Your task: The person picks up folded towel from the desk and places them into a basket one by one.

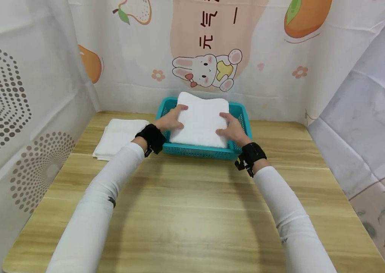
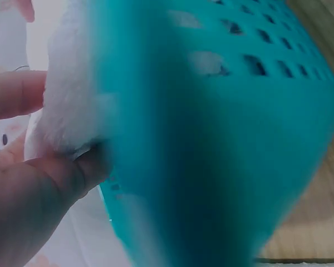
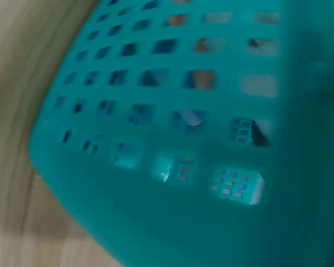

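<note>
A folded white towel (image 1: 202, 120) lies in a teal plastic basket (image 1: 199, 151) at the back of the table in the head view. At the towel's left edge, my left hand (image 1: 171, 118) grips it; the left wrist view shows its thumb and a finger on the fluffy towel (image 2: 72, 83), beside the basket wall (image 2: 239, 128). My right hand (image 1: 234, 131) holds the right edge, with thumb and fingertips on the top face and the rest hidden. Only the perforated basket side (image 3: 156, 128) fills the right wrist view, where the hand does not show.
Another stack of folded white cloth (image 1: 119, 136) lies on the wooden table (image 1: 185, 204), left of the basket and partly behind my left forearm. A printed curtain (image 1: 127, 68) hangs right behind the basket, and fabric also closes off both sides.
</note>
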### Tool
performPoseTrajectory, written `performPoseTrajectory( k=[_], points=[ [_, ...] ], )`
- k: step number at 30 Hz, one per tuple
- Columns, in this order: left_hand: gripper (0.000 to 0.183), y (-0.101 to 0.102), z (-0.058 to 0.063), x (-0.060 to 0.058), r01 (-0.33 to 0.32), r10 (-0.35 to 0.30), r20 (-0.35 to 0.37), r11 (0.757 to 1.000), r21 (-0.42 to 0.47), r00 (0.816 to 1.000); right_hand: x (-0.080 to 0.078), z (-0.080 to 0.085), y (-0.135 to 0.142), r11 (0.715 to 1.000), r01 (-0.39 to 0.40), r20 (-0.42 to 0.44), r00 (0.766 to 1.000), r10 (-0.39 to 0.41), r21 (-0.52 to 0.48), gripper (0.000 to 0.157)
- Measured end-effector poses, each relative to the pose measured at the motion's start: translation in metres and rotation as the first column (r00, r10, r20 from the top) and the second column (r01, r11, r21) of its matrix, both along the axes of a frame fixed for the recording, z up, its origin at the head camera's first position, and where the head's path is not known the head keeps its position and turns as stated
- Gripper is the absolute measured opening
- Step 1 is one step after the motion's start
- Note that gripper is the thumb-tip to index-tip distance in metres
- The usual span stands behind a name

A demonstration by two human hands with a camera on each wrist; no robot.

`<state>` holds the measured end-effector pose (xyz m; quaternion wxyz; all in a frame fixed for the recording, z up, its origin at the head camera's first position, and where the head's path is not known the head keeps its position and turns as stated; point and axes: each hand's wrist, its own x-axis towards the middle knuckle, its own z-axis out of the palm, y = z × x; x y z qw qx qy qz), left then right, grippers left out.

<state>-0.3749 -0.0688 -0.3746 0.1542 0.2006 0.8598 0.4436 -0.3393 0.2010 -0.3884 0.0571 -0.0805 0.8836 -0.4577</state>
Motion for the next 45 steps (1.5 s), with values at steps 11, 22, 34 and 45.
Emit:
performPoseTrajectory(
  k=[11,22,34,45],
  points=[
    [0.073,-0.004,-0.023,-0.001,0.075,-0.072,0.026,0.988,-0.135,0.997,0.000,-0.021,0.002,0.980,-0.101,0.002,0.995,0.102,0.169,0.072],
    [0.080,-0.016,-0.019,0.003,0.162,-0.153,0.055,0.909,-0.383,0.987,0.002,-0.017,0.000,0.919,-0.178,0.008,0.982,0.187,0.351,0.068],
    [0.101,-0.009,-0.020,0.010,0.197,-0.236,0.031,0.724,-0.661,0.971,0.004,-0.015,0.003,0.847,-0.315,0.166,0.949,0.269,0.429,0.081],
    [0.098,-0.002,-0.021,0.011,0.213,-0.217,0.080,0.707,-0.674,0.973,-0.001,-0.017,0.002,0.852,-0.316,0.249,0.942,0.227,0.418,0.081]
  ],
)
